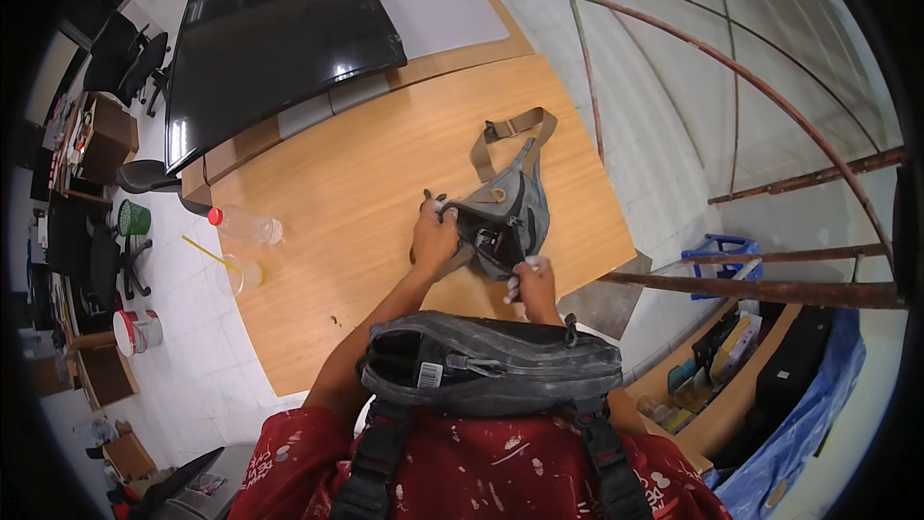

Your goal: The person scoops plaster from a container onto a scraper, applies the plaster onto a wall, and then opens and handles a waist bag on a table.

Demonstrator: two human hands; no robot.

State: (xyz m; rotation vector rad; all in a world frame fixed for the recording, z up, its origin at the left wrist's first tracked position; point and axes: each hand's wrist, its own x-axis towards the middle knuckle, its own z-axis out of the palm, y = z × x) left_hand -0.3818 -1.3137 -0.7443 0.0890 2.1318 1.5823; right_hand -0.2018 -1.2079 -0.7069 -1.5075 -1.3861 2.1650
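Note:
A grey waist bag (532,217) with a tan strap (525,125) lies on the wooden table (337,231), its main pocket gaping toward me. Inside the dark pocket a small black item with light marks (490,238) shows; its kind is unclear. At the bag's left edge, my left hand (436,237) is closed on the fabric, fingers curled over the rim. My right hand (531,286) pinches the near right edge of the opening, close to the zipper. The bag's underside is hidden.
A clear bottle with a red cap (246,225) lies at the table's left, beside a clear cup (243,274) with a yellow straw. A large black screen (289,29) lies beyond. Rusty scaffold poles (751,284) and a blue stool (720,255) stand right. A grey pack (500,361) hangs on my chest.

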